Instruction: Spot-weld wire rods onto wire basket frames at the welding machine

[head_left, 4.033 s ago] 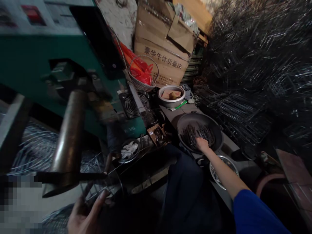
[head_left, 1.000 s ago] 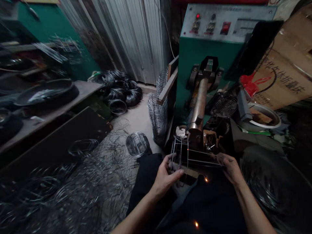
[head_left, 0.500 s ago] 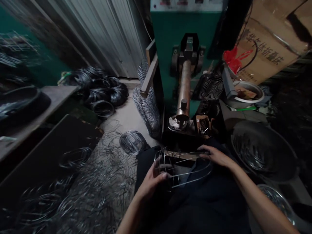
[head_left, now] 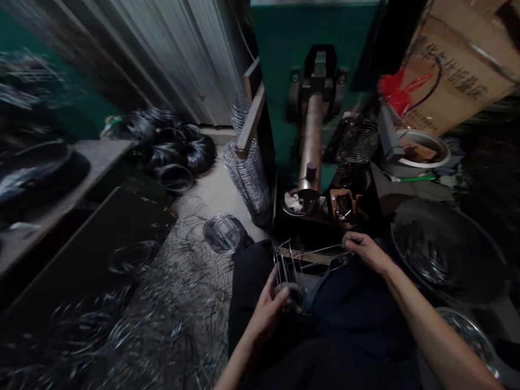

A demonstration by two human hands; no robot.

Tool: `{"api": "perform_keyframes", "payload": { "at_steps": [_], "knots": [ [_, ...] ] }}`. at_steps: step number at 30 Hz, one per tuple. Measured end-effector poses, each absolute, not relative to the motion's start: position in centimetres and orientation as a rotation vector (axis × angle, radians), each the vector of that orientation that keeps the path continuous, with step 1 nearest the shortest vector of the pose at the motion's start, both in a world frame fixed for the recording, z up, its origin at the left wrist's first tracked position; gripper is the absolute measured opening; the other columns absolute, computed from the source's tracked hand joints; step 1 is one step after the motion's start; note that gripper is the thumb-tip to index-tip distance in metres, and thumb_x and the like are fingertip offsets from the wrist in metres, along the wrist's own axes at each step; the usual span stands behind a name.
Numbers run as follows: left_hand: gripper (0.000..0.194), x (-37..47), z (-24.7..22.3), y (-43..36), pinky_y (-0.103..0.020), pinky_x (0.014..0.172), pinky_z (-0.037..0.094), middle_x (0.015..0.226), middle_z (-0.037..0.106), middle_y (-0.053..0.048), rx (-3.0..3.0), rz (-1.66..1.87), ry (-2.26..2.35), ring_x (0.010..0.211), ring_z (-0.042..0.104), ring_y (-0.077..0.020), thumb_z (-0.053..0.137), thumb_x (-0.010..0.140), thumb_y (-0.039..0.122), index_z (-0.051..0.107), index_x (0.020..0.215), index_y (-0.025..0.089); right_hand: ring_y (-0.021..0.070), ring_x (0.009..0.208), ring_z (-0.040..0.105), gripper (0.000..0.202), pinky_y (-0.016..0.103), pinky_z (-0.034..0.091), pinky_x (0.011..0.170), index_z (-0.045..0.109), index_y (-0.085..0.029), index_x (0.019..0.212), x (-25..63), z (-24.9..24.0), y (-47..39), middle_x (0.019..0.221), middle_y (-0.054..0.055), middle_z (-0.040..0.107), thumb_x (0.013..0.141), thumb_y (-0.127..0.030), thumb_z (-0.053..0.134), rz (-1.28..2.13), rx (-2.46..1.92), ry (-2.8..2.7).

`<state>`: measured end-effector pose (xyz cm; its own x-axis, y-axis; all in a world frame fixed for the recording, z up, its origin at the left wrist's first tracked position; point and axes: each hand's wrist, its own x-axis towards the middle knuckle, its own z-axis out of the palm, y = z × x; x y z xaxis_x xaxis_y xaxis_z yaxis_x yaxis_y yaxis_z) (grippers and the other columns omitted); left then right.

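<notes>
My left hand [head_left: 270, 303] is wrapped round one end of a thin wire frame [head_left: 289, 266], thumb on the near side, above my dark-clothed lap. Thin wires run from that frame to the right, where my right hand [head_left: 365, 250] is closed with the fingertips pinched on their far end. Part of the frame is hidden behind the left fingers and lost against the dark cloth. Just beyond both hands stands a green machine [head_left: 276, 32] with a thick copper-coloured arm [head_left: 312, 135] reaching toward me.
A tall stack of wire rings [head_left: 247, 173] leans beside the machine, with a round wire grid [head_left: 223, 233] near my knee. Loose wire pieces [head_left: 174, 309] litter the floor at left. A wide dark pan [head_left: 479, 244] holding wire parts and a metal bowl [head_left: 489, 352] sit at right.
The right fingers have closed on the wire and moved slightly right and up. The left hand has turned the frame more upright. The whole view has shifted a little.
</notes>
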<state>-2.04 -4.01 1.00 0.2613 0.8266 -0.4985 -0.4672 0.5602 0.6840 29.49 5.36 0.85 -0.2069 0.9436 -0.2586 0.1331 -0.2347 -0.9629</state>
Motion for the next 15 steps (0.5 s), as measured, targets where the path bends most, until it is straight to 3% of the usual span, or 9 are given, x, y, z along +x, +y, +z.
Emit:
{"api": "perform_keyframes", "payload": {
  "at_steps": [4,8,15],
  "knots": [
    [0.111,-1.2,1.9,-2.3,-0.025,0.047,0.052,0.085,0.069,-0.004,0.536,1.026,0.981,0.050,0.060,-0.0124,0.084,0.077,0.041,0.013,0.161,0.021,0.0125,0.059,0.036,0.046,0.026,0.029,0.054,0.058,-0.020,0.064,28.5,1.6,6.5,0.061,-0.003,0.044,0.077,-0.061,0.075,1.413,-1.434,-1.330],
    [0.102,-0.8,3.0,1.1,-0.024,0.045,0.052,0.079,0.060,0.002,0.656,1.134,0.968,0.051,0.054,-0.0095,0.082,0.079,0.035,0.022,0.160,0.021,0.0125,0.061,0.032,0.054,0.028,0.025,0.057,0.048,-0.020,0.055,27.4,2.6,8.2,0.059,-0.003,0.038,0.074,-0.062,0.076,1.274,-1.426,-1.316],
    [0.088,-0.3,3.3,4.0,-0.019,0.069,0.049,0.078,0.057,0.002,0.783,1.199,1.007,0.071,0.054,-0.0088,0.083,0.078,0.030,0.040,0.154,0.019,0.0133,0.062,0.033,0.054,0.029,0.025,0.060,0.046,-0.020,0.054,27.3,3.8,11.3,0.060,-0.003,0.038,0.070,-0.060,0.079,1.173,-1.401,-1.329]
  ]
}}
